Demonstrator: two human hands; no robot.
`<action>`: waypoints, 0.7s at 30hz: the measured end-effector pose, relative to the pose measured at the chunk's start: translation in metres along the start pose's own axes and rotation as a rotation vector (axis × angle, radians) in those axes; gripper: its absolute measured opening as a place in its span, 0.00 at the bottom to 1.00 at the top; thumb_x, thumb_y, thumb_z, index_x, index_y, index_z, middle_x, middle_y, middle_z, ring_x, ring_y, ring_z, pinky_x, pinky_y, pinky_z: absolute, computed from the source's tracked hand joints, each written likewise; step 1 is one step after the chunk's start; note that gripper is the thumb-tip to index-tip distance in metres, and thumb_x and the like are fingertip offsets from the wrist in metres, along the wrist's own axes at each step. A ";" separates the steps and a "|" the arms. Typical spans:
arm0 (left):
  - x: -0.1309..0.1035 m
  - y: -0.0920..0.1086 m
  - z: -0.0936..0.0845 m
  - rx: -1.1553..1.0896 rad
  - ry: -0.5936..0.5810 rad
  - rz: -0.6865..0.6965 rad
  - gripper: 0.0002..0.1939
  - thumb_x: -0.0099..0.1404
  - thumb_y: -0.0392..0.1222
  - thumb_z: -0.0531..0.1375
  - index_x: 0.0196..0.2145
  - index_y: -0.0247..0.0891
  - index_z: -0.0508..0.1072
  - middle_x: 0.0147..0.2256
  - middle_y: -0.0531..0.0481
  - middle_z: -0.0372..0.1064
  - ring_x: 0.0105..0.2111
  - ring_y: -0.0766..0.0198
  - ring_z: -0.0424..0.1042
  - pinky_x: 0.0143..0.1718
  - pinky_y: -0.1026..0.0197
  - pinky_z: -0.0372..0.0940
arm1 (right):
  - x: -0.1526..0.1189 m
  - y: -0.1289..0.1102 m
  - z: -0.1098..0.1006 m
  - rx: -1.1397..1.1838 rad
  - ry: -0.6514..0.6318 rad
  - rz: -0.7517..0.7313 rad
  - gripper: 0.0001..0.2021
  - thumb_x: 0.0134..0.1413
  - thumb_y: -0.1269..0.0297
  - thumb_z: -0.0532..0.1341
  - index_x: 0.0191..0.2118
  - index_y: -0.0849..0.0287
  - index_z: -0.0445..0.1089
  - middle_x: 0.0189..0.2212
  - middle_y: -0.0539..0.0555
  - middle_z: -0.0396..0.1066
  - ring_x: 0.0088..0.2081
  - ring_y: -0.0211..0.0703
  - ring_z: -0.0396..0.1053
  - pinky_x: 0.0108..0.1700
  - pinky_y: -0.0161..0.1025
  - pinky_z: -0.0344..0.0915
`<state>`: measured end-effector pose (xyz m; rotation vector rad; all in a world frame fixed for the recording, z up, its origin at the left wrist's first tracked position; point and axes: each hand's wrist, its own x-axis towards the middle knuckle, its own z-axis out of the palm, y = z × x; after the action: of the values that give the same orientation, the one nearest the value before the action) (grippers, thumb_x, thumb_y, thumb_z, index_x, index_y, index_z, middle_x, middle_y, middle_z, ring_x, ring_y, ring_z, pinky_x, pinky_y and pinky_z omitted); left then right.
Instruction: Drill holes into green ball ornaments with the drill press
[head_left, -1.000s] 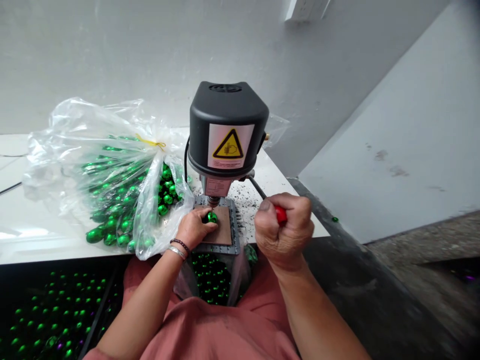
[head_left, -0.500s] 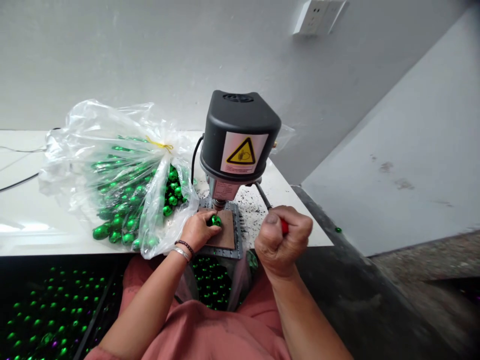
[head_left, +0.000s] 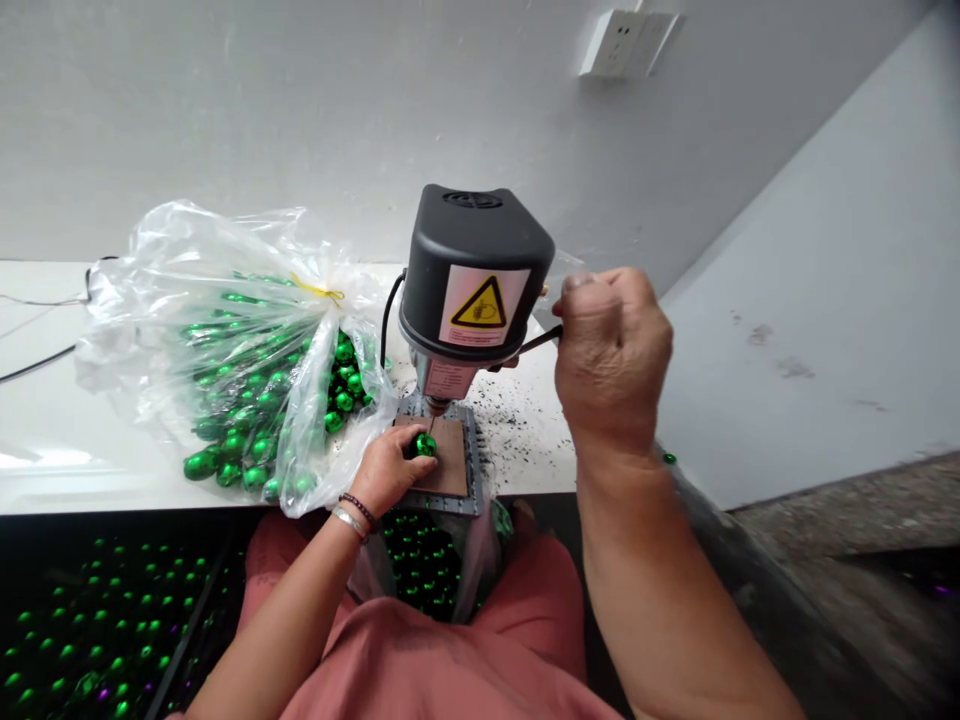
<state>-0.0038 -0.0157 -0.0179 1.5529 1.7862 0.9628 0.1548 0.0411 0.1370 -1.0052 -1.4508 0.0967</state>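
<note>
My left hand (head_left: 394, 463) pinches a shiny green ball (head_left: 426, 444) between thumb and fingers, over a brown board (head_left: 450, 470) on the metal base of a drill press (head_left: 476, 265). The thin drill bit (head_left: 432, 424) points down right at the ball; whether it touches cannot be made out. Up at the right, my right hand (head_left: 615, 350) is wrapped round the end of the press's lever (head_left: 541, 339), whose grip is hidden in the fist. A yellow warning triangle marks the black motor cover.
A clear plastic bag (head_left: 225, 380) of green balls, with a yellow tie, lies left of the press. Dark shavings (head_left: 517, 410) dot the white table (head_left: 45, 420). More green balls (head_left: 97, 620) are below the table edge. A socket (head_left: 628, 45) is on the wall.
My right hand has swung the lever upward. My left hand and the green ball have shifted slightly toward me, and more of the drill bit shows above the ball.
</note>
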 end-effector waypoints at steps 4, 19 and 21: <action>-0.023 0.004 -0.016 0.015 -0.149 0.021 0.24 0.50 0.40 0.63 0.46 0.38 0.72 0.47 0.45 0.70 0.46 0.57 0.68 0.51 0.58 0.60 | 0.004 0.001 0.002 0.015 -0.008 0.032 0.15 0.54 0.55 0.51 0.23 0.59 0.59 0.17 0.45 0.56 0.22 0.31 0.54 0.27 0.34 0.52; 0.044 -0.037 -0.055 0.645 0.326 -0.129 0.20 0.60 0.34 0.51 0.50 0.26 0.67 0.49 0.34 0.66 0.51 0.52 0.64 0.53 0.54 0.58 | -0.006 0.002 -0.002 0.047 -0.031 0.070 0.14 0.54 0.54 0.50 0.25 0.58 0.59 0.17 0.45 0.56 0.21 0.30 0.55 0.27 0.34 0.54; 0.048 -0.044 -0.049 0.725 0.307 -0.136 0.22 0.60 0.36 0.51 0.52 0.28 0.65 0.51 0.34 0.63 0.50 0.49 0.64 0.50 0.51 0.60 | -0.008 0.001 -0.002 0.038 -0.028 0.078 0.15 0.54 0.53 0.50 0.25 0.58 0.58 0.17 0.46 0.56 0.20 0.30 0.55 0.26 0.34 0.54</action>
<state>-0.0761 0.0222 -0.0242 1.7123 2.6191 0.5195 0.1556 0.0362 0.1306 -1.0330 -1.4298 0.1953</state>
